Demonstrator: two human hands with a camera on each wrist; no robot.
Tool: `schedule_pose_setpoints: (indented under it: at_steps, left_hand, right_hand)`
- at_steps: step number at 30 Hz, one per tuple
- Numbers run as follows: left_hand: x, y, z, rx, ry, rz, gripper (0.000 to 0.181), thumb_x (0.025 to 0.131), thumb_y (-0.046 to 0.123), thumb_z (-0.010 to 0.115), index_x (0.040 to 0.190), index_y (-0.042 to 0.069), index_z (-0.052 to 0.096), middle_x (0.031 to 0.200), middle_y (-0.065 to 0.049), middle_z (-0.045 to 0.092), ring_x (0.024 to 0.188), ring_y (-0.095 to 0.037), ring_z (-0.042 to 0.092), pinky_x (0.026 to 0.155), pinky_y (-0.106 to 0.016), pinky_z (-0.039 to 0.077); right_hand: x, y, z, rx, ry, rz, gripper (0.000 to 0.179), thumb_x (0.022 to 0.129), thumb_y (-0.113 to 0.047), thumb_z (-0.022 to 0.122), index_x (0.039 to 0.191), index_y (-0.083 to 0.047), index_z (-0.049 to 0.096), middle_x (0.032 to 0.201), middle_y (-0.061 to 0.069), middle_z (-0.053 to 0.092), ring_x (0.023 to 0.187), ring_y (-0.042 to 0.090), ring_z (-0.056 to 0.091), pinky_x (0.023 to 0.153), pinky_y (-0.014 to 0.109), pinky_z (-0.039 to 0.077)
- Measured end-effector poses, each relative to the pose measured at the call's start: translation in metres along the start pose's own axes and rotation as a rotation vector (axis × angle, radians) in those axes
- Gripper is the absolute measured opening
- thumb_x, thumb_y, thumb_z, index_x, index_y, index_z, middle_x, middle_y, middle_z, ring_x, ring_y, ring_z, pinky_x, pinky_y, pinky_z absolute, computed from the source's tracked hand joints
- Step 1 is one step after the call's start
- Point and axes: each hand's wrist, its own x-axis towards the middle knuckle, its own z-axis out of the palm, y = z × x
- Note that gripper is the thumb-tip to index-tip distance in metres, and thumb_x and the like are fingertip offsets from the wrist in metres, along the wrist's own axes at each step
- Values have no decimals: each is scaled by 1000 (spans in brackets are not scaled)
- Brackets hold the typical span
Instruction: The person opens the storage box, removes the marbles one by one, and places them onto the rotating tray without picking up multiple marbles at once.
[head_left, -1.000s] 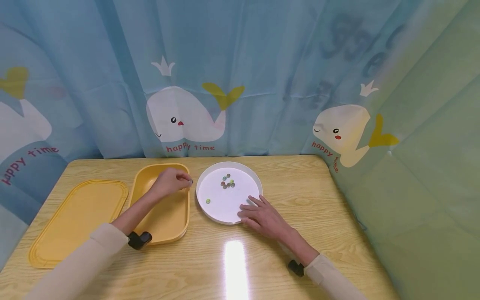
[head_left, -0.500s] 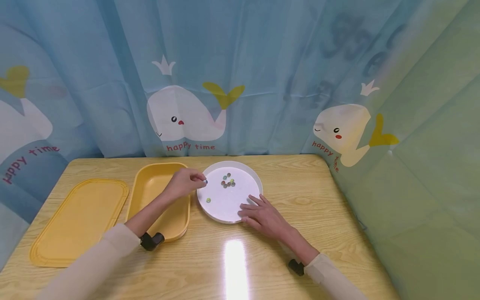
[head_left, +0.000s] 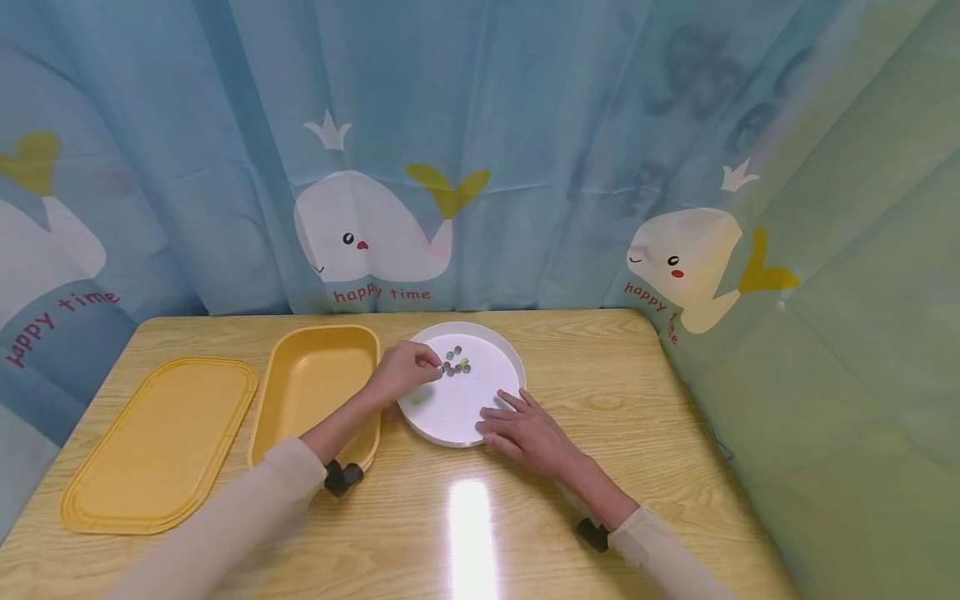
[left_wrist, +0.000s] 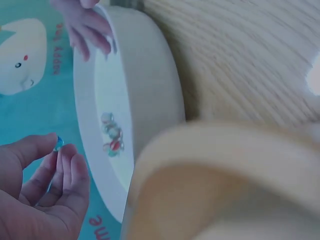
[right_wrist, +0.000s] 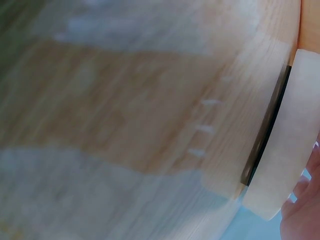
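Observation:
My left hand (head_left: 405, 371) is over the left part of a round white tray (head_left: 504, 346). Between thumb and fingertips it pinches a small blue glass marble (left_wrist: 59, 143), seen best in the left wrist view. Several coloured marbles (head_left: 457, 368) lie grouped near the tray's middle, close by those fingertips. A single yellow-green marble (head_left: 417, 399) lies apart at the tray's left, in the hand's shadow. My right hand (head_left: 528, 433) rests on the tray's near right rim with its fingers spread inside. The right wrist view shows part of that hand (right_wrist: 302, 215) beside the tray wall (right_wrist: 285, 135).
Left of the tray stands a deep yellow bin (head_left: 296, 375), under my left forearm. Farther left a flat yellow lid (head_left: 161, 446) lies on the wooden table (head_left: 600, 375). A blue curtain (head_left: 525, 125) with whale prints hangs behind the table's far edge.
My left hand has moved right, from over the yellow bin's right rim to over the white tray, carrying the marble. My right hand has stayed in place.

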Motion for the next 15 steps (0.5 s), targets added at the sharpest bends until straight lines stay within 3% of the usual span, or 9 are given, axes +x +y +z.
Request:
schedule_pose_setpoints:
  at_steps: [15]
  left_hand:
    - [16,1,31,44,34,-18,3,83,4,75,84,1,73,75,-3,68,70,-16,60,63,-26,47]
  right_hand:
    - [-1,1,2,-14,37,-26,33,103,-36,54,128,-21,70,137,-2,60,142,28,37,117,54,17]
